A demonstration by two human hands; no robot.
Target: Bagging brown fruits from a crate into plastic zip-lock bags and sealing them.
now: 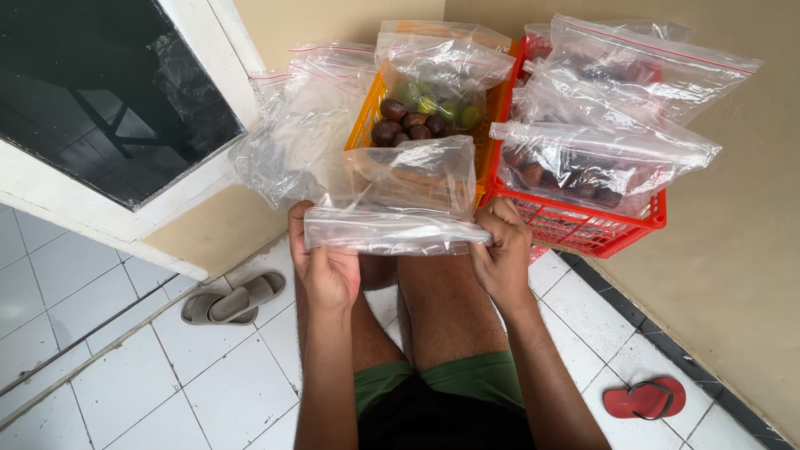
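Spanning the far end of the tiled floor [125, 392], against the beige wall, two plastic crates are seen side by side and touching: a red crate [583, 227] at the right, filled with sealed zip bags [600, 158] of dark brown fruit, and an orange crate [367, 121] at the left, in which a bag of brown and green fruit [421, 117] is propped. A heap of empty clear bags [292, 125] is leaned between the orange crate and the white door frame. Just in front of the crates, above the knees, an empty zip bag [392, 229] is held stretched flat, its left end pinched by the closed left hand [321, 262] and its right end by the closed right hand [500, 250]. A pair of grey sandals [233, 300] is left by the door frame, and a red sandal [646, 398] by the right wall.
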